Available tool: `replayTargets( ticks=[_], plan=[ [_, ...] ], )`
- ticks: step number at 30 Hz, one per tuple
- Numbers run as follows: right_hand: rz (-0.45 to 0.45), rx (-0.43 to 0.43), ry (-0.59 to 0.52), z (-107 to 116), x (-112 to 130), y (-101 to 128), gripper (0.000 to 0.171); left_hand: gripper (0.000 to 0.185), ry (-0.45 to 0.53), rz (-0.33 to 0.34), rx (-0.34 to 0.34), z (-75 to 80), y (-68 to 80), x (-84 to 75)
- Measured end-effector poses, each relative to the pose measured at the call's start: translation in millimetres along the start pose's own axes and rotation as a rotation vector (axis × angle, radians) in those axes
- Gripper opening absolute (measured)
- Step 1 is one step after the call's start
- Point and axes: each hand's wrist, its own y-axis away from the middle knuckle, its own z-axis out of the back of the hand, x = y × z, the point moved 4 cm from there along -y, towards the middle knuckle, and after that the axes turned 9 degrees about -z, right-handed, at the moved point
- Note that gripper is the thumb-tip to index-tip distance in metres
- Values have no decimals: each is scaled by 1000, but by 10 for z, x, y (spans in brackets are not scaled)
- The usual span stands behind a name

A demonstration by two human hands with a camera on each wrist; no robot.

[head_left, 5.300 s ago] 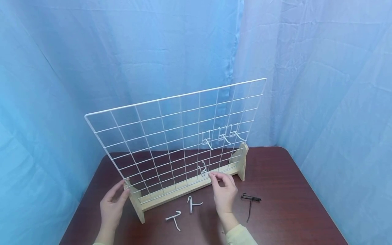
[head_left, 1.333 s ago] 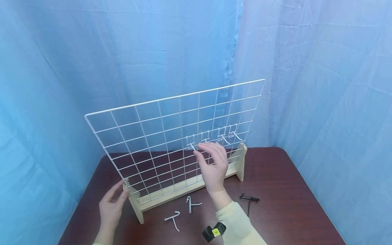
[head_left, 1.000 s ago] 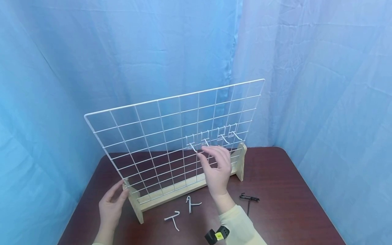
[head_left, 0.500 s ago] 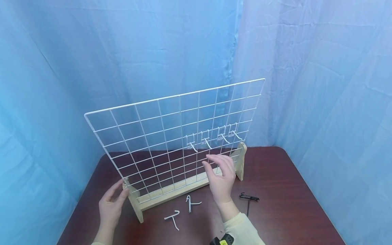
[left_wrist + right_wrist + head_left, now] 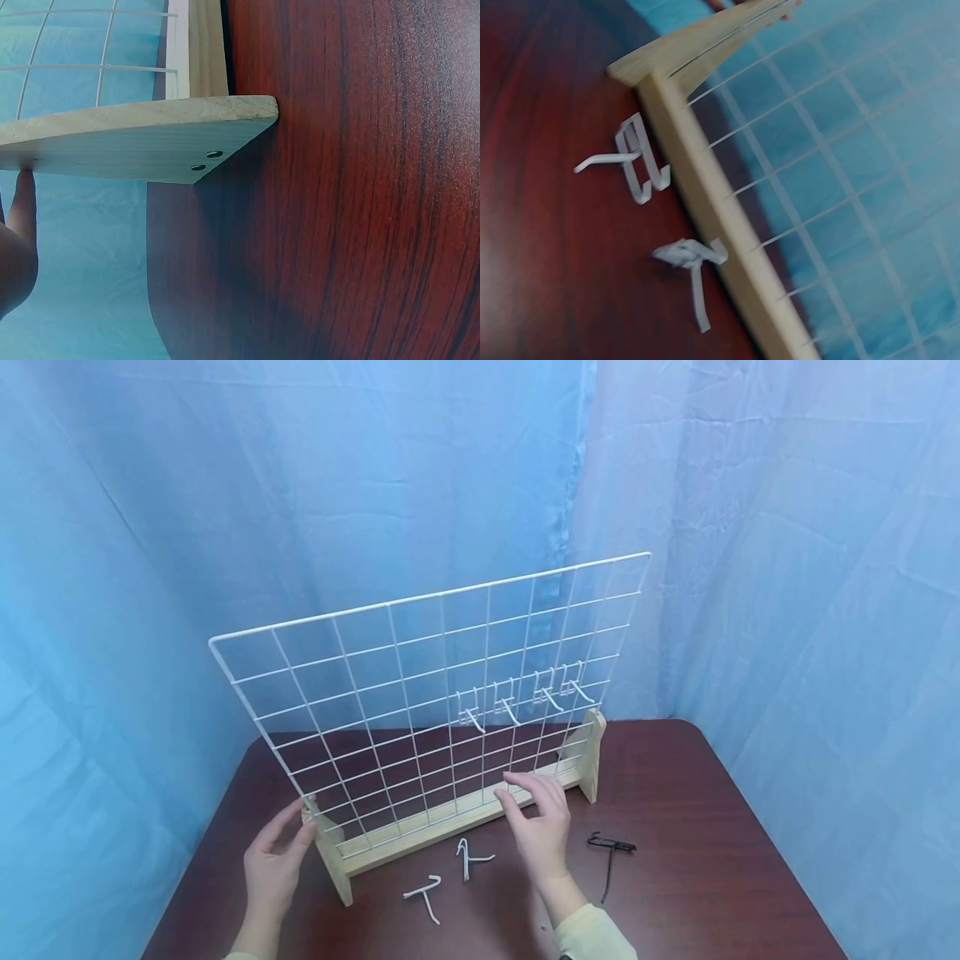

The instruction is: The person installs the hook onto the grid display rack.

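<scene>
White-coated wire forms the loose hooks (image 5: 468,858) that we take as the work in hand: two of them lie on the dark wood-grain bench (image 5: 697,827), just near of the pale wooden base rail (image 5: 450,817) of the upright wire grid panel (image 5: 420,693). We see four like hooks (image 5: 517,697) already seated in a row on the panel's right half, and a black hook (image 5: 609,852) lying apart to the right. We find the right hand (image 5: 536,827) hovering low before the rail, its grip slack, fingers spread and holding nothing; the nearer white hook lies just to its left. We find the left hand (image 5: 273,860) resting straight fingers against the panel's left wooden foot (image 5: 330,856), a contact the left wrist view confirms at the foot's (image 5: 135,139) edge. We judge each hook light, stiff and smooth, apt to skid on the polished bench if pushed flat. We judge the best hold a pinch on the straight prong, which leaves the looped clip end (image 5: 641,161) free to meet the wires.
</scene>
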Motion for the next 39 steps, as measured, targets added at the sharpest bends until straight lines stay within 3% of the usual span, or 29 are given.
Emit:
replayTargets(
  ticks=[3, 10, 13, 25, 39],
  plan=[
    [-46, 40, 15, 2, -130, 95, 30, 36, 3, -2, 0, 0, 1, 2],
    [-81, 125, 35, -42, -744, 381, 35, 36, 29, -23, -9, -4, -3, 12],
    [-112, 160, 56, -36, -859, 463, 37, 36, 25, -32, -7, -6, -3, 8],
    [-208, 256, 151, -38, -1207, 761, 37, 36, -24, -13, -2, 0, 4, -13],
    [-237, 391, 219, -83, -1435, 989, 38, 36, -34, -20, -3, 3, 12, -24]
  ],
)
